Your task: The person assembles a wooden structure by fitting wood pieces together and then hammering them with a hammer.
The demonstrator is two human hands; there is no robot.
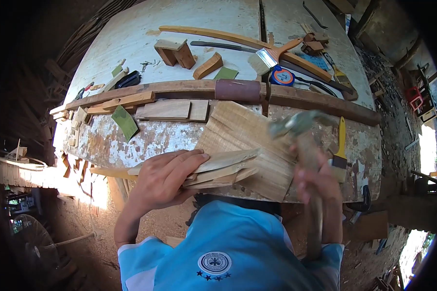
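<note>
My left hand (166,175) is wrapped over the near end of several thin wooden pieces (226,167), which are stacked and fanned out at their right ends. Beneath them a flat wooden board (238,127) lies at an angle at the table's front edge. My right hand (318,183) grips the wooden handle of a hammer (296,124), raised above the right side of the board. Motion blurs the hammer's head and part of the hand.
A long wooden beam (179,89) crosses the worktable (111,150), with sandpaper (237,90) around it. Behind it are a tape measure (282,76), a wide paintbrush (263,62) and wood offcuts. A yellow-handled brush (341,140) lies right; a clamp (365,199) sits at the front corner.
</note>
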